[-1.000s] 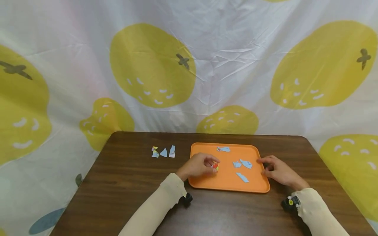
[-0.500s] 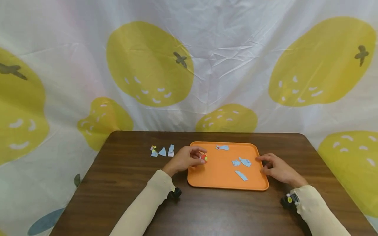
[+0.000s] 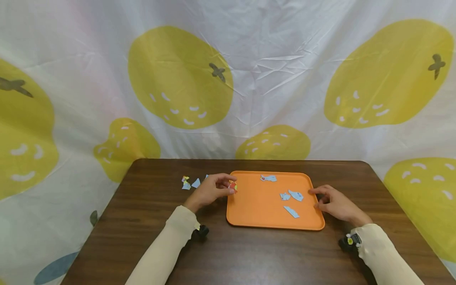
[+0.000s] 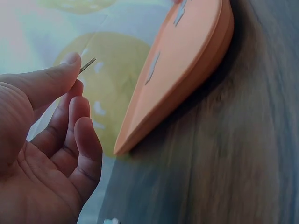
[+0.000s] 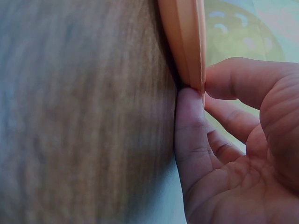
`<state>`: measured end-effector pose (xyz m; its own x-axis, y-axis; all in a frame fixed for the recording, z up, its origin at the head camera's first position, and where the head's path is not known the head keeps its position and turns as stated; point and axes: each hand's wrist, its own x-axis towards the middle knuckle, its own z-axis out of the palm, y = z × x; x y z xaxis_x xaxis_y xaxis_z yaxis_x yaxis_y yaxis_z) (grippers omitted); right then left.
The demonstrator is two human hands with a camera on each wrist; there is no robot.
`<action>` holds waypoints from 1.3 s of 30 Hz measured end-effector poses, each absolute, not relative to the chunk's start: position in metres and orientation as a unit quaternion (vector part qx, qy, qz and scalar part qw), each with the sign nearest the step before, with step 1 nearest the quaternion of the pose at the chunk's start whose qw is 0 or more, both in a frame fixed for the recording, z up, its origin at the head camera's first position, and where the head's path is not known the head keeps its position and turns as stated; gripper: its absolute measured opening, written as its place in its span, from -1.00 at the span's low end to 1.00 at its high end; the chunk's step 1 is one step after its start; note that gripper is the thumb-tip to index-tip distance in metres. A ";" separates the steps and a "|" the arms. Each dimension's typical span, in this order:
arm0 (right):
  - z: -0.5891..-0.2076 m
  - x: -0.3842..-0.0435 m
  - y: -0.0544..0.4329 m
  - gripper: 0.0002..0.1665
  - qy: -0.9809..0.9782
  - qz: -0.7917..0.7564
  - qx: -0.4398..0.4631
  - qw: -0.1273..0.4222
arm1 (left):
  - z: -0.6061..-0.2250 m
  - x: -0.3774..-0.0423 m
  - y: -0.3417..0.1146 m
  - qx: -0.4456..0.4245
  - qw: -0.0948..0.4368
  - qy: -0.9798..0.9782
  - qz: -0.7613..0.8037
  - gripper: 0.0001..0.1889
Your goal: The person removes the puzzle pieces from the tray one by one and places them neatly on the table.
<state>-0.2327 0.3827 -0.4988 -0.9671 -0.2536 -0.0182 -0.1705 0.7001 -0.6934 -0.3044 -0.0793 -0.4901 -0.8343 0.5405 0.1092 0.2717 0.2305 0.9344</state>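
Note:
My left hand [image 3: 209, 191] pinches a small red and yellow puzzle piece [image 3: 233, 186] between thumb and fingers, above the tray's left rim. In the left wrist view the puzzle piece [image 4: 88, 65] is edge-on and thin. My right hand [image 3: 337, 206] holds the right edge of the orange tray [image 3: 254, 206]. Close up in the right wrist view, the thumb and a finger meet at the tray's rim [image 5: 191, 46]. On the tray lie light blue pieces: one at the back [image 3: 268, 178], a pair side by side [image 3: 295, 195] and a strip [image 3: 291, 211].
Left of the tray, a yellow and blue piece [image 3: 186, 183] and a blue triangular piece [image 3: 196, 183] lie on the brown wooden table [image 3: 149, 221]. Another piece there is mostly hidden behind my left hand. A fabric curtain [image 3: 278, 87] printed with yellow fruit hangs behind the table.
My left hand has carried the red piece leftward and slightly back, from over the tray to its left rim. It now covers most of a blue piece. The right hand stays at the tray.

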 end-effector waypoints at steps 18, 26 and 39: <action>-0.499 -0.231 0.386 -0.40 0.921 -0.365 -0.124 0.055 | -0.491 -0.307 -0.144 0.201 0.054 0.805 0.555 -0.51; -0.498 -0.231 0.386 -0.40 0.922 -0.364 -0.121 0.057 | -0.492 -0.309 -0.173 0.171 0.028 0.824 0.540 -0.51; -0.498 -0.233 0.384 -0.41 0.920 -0.368 -0.123 0.055 | -0.500 -0.312 -0.214 0.136 -0.011 0.839 0.526 -0.54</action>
